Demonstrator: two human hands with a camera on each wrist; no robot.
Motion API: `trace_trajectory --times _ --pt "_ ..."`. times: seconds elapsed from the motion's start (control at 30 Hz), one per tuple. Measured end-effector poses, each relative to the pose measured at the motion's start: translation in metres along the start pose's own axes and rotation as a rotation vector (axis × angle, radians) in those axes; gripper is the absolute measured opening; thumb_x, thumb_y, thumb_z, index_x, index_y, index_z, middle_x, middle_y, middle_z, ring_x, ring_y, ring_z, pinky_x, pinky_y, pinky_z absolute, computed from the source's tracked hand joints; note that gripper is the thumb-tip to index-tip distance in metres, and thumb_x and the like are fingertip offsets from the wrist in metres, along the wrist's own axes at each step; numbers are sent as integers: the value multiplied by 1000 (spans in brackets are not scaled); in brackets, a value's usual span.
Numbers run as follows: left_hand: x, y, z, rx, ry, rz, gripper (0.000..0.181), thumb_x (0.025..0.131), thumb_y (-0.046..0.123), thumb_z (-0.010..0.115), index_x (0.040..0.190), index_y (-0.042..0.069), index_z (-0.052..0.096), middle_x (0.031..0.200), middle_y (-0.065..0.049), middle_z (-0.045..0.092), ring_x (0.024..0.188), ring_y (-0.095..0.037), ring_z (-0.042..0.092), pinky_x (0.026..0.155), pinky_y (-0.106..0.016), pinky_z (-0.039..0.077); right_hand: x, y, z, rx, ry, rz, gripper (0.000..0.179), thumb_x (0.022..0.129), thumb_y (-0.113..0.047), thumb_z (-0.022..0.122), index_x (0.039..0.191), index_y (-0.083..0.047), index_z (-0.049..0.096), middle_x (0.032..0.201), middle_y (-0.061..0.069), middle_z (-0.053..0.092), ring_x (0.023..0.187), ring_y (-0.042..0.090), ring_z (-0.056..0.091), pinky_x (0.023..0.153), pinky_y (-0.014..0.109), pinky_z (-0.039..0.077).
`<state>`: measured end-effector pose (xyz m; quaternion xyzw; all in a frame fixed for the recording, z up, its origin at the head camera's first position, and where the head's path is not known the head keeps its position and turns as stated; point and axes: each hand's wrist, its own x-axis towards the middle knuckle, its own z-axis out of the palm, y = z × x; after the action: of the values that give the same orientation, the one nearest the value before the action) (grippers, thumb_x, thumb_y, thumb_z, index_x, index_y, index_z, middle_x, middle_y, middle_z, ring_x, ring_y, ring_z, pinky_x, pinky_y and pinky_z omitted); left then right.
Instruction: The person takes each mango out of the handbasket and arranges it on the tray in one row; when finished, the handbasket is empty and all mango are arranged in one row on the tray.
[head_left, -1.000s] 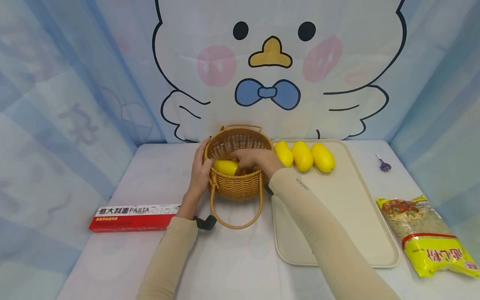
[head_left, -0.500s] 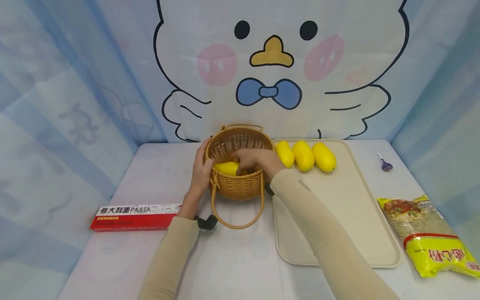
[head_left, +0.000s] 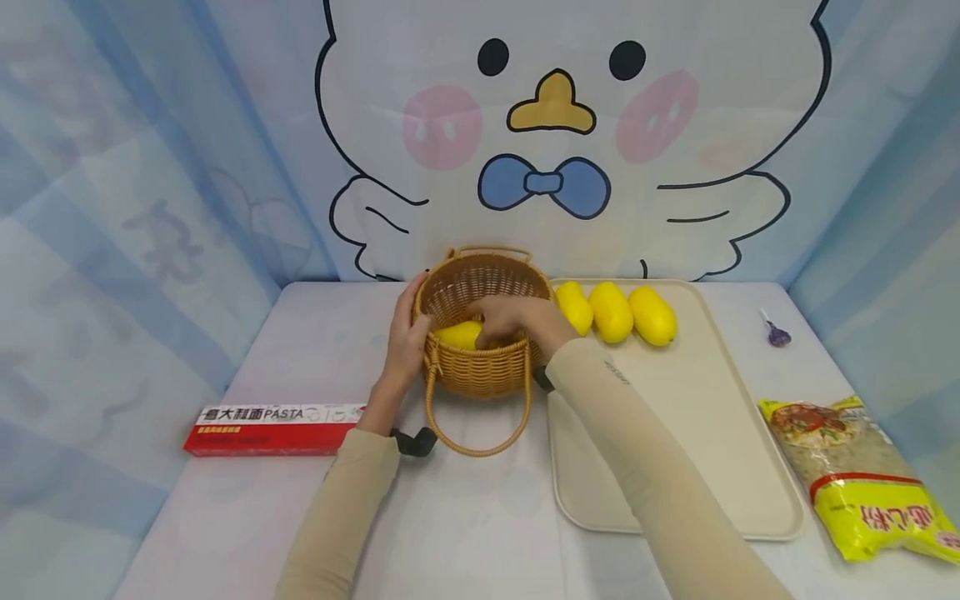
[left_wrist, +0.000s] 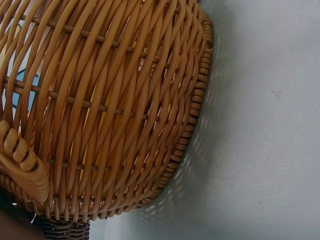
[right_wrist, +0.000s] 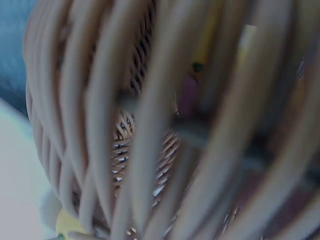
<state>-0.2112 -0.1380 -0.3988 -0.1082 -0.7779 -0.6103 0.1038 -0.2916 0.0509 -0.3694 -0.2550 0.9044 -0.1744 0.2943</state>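
Note:
A round brown wicker basket stands at the back middle of the table, its front handle hanging down. My left hand grips the basket's left rim, with the thumb over the edge. My right hand reaches in over the right rim and holds a yellow mango by its right end, just inside the front rim. In the left wrist view the basket weave fills most of the frame, with yellow showing through. In the right wrist view blurred wicker strands cover most of the hand; a green-tipped yellow end shows behind them.
A beige tray lies right of the basket, with three yellow mangoes along its back edge. A red and white pasta box lies at left. At right are a yellow noodle bag and a small purple lollipop.
The mango in my right hand has tilted slightly, its left end a little lower in the basket. Both hands stay in place while the head view shifts a little.

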Motion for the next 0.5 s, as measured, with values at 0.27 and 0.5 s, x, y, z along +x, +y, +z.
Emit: trace_trajectory --times 0.27,0.5 --pt "1 2 -1 -13 4 3 66 91 6 40 156 10 29 163 -10 28 148 -29 31 121 -48 27 -4 -1 -5 -59 47 -6 73 84 -28 69 151 -18 43 152 5 47 133 24 47 114 45 38" --pt "0 1 0 -10 -5 8 66 91 5 40 156 7 28 162 -13 28 147 -34 31 121 -49 28 -9 -1 -6 -88 87 -13 73 84 -29 69 152 -19 42 153 4 46 134 24 47 114 44 37"
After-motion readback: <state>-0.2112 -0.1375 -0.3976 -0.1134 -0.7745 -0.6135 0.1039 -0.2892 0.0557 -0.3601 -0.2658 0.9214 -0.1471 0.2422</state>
